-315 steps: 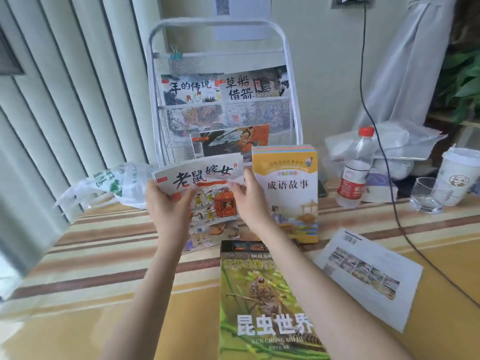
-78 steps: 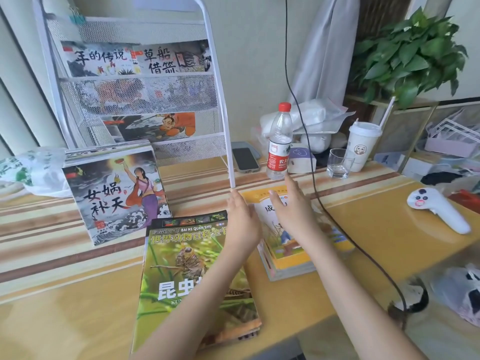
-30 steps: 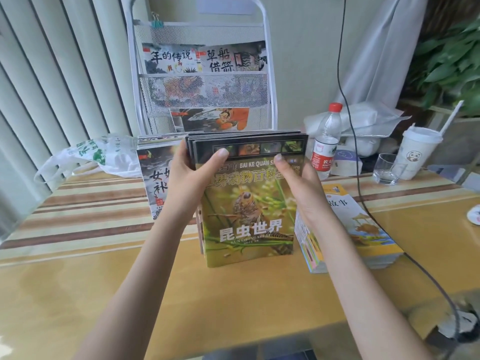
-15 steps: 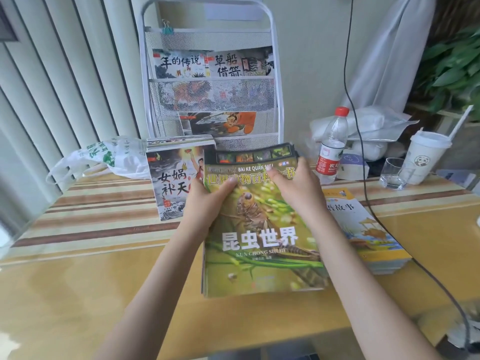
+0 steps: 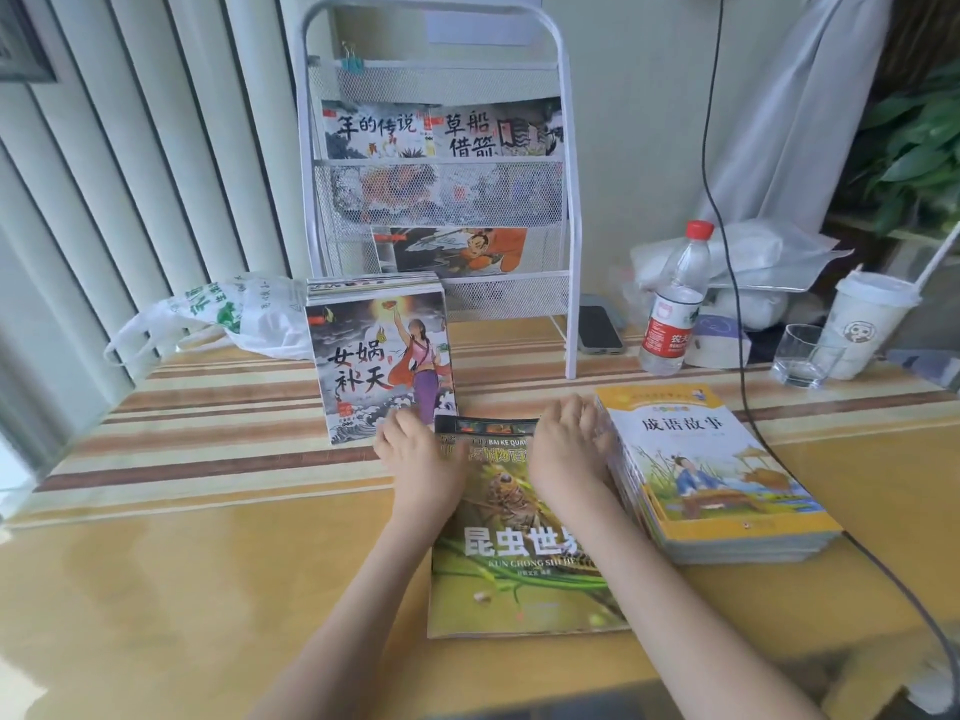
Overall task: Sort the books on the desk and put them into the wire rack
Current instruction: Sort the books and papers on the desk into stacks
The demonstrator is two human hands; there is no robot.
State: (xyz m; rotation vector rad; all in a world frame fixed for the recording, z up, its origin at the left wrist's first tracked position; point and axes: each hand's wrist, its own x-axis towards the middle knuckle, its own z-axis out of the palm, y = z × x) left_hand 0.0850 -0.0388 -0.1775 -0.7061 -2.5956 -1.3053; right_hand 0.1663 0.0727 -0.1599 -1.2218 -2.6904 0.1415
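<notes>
Right now both hands lie palm-down on the top end of the green insect book [image 5: 519, 558], which rests flat on the desk [image 5: 208, 589], its near edge well back from the desk's front. The left hand [image 5: 415, 459] covers the book's upper left corner and the right hand [image 5: 566, 454] its upper right; the fingers look extended and pressing on the cover, though I cannot tell whether the fingertips curl over the far edge. Open desk surface spreads to the left of the book and in front of it. On its right, just beside it, sits the yellow book stack [image 5: 711, 475], its left edge touching or nearly touching the right hand. Behind the left hand lies the dark picture-book stack [image 5: 384, 361], square-cornered, with a glossy cover of a figure above waves.

The wire rack [image 5: 441, 194] stands upright at the back against the wall, a white tube frame with mesh pockets; book covers show in its middle and lower pockets. The insect book's cover is shiny, green and yellow, with large white characters.

A phone [image 5: 597, 330] lies by the rack's right foot, next to a clear plastic bottle [image 5: 675, 304] with a red cap. A glass tumbler [image 5: 805, 356] and a paper cup [image 5: 867, 324] stand farther right, and a crumpled plastic bag [image 5: 223, 319] sits at left. A black cable [image 5: 727, 283] crosses the right side.
</notes>
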